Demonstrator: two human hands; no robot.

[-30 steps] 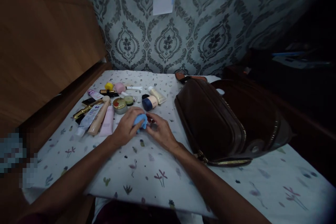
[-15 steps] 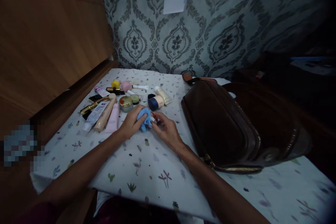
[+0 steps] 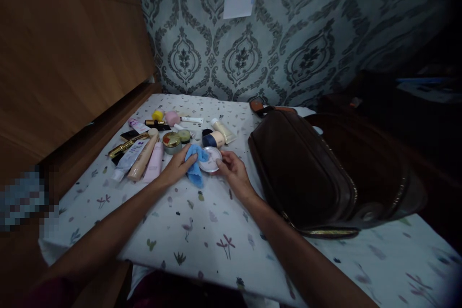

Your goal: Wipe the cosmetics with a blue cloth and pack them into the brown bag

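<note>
My left hand (image 3: 175,167) is closed on a blue cloth (image 3: 195,173), part of which lies against a round, flat container with a pale, clear-looking face (image 3: 211,160). The fingers and thumb of my right hand (image 3: 234,169) grip this round container by its right edge, its face tilted up towards me. Just beyond it lies a jar with a dark blue lid and peach body (image 3: 213,139). To the left of the cloth stands a gold-lidded jar (image 3: 172,142), with a pink tube (image 3: 154,162) lying near my left wrist.
Several cosmetics, among them a beige tube (image 3: 143,158), a white tube (image 3: 130,159) and a cream tube (image 3: 224,131), lie on the patterned cloth cover (image 3: 202,245). A large dark brown bag (image 3: 299,168) occupies the right side. A wooden cabinet (image 3: 72,53) borders the left.
The round container has turned so its pale face now shows. The blue cloth has unfolded and hangs lower, and my right hand has shifted slightly right.
</note>
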